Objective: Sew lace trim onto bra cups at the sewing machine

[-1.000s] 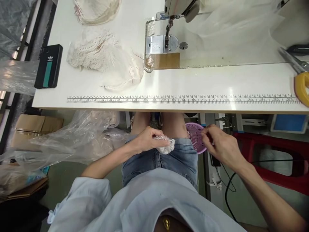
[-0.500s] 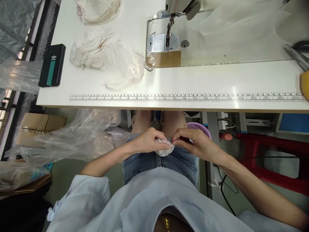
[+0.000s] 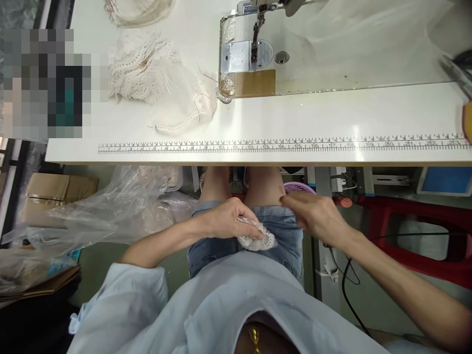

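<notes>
My left hand [image 3: 230, 219] is closed around a small bunched piece of white lace [image 3: 261, 242] above my lap. Part of the lace is hidden under the fingers and thumb. To the right of it, apart from the lace, is my right hand [image 3: 315, 216]. Its fingers are drawn together in a pinch and somewhat blurred, so anything small between them cannot be made out. On the table lie a gathered pile of white lace [image 3: 142, 71] and a lace strip with loose reddish threads [image 3: 184, 123].
A sewing machine [image 3: 254, 49] stands at the back of the white table. A printed ruler [image 3: 280, 145] runs along the front edge. Yellow-handled scissors [image 3: 467, 120] lie far right. Plastic bags [image 3: 110, 211], a cardboard box [image 3: 55, 194] and a red stool [image 3: 383, 241] are below the table.
My right hand has let go of the lace's edge and moved right, away from it. My left hand keeps hold of the lace, of which more now shows. The view has shifted slightly.
</notes>
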The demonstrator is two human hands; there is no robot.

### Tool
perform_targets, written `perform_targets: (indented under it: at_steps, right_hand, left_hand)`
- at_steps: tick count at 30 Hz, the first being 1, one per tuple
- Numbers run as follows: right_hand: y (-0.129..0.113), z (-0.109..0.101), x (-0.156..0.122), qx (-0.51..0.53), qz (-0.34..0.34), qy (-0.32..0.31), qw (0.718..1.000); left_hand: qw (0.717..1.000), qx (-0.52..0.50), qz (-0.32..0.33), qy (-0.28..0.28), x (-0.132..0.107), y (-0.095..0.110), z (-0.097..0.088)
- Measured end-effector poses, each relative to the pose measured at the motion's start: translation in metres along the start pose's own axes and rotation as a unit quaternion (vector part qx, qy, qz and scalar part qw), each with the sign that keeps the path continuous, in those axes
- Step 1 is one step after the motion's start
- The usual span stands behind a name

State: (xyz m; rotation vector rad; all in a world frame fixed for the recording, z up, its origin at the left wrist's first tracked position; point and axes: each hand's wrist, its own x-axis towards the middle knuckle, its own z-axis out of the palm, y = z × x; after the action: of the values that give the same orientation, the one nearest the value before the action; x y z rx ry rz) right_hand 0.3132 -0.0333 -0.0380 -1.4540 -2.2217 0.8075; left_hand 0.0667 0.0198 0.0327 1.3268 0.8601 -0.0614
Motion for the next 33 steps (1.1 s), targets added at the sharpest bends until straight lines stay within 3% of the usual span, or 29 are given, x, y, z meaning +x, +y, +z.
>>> perform_targets:
  at_steps: [3, 6, 8, 10, 11, 13, 16, 19, 25, 30, 33]
  right_hand:
    - [0.057, 0.004, -0.035, -0.056, 0.058, 0.025, 0.996]
    - [0.081, 0.007, -0.062, -0.081, 0.093, 0.047, 0.991]
    - [0.068, 0.009, -0.064, -0.091, 0.117, 0.058, 0.987]
    - [0.038, 0.008, -0.053, -0.064, 0.133, 0.058, 0.987]
    - [0.02, 0.006, -0.043, 0.021, 0.136, 0.033, 0.99]
    - [-0.014, 0.0, -0.02, 0.164, 0.099, 0.013, 0.981]
    - [-0.047, -0.006, 0.008, 0.233, 0.019, -0.013, 0.972]
    - [-0.054, -0.003, 0.02, 0.23, 0.025, -0.01, 0.973]
    - [-0.05, 0.005, 0.024, 0.284, 0.055, -0.024, 0.957]
    - [-0.051, 0.002, 0.027, 0.336, 0.08, -0.051, 0.937]
    - [-0.051, 0.001, 0.028, 0.363, 0.091, -0.069, 0.925]
  left_hand:
    - [0.997, -0.023, 0.006, 0.078, 0.0, -0.003, -0.001]
    - [0.995, -0.042, 0.004, 0.096, 0.009, -0.011, 0.0]
    - [0.995, -0.054, 0.012, 0.086, 0.016, -0.014, 0.002]
    - [0.994, -0.062, 0.018, 0.086, 0.02, -0.015, 0.004]
    - [0.994, -0.064, 0.018, 0.087, 0.021, -0.014, 0.005]
    - [0.994, -0.059, 0.018, 0.091, 0.02, -0.011, 0.006]
    - [0.993, -0.03, 0.036, 0.108, 0.014, -0.008, 0.007]
    - [0.989, 0.006, 0.063, 0.131, 0.008, -0.007, 0.009]
    - [0.961, 0.096, 0.105, 0.239, 0.003, -0.013, 0.016]
    - [0.957, 0.106, 0.104, 0.25, 0.005, -0.018, 0.017]
    - [0.963, 0.101, 0.11, 0.225, 0.004, -0.017, 0.012]
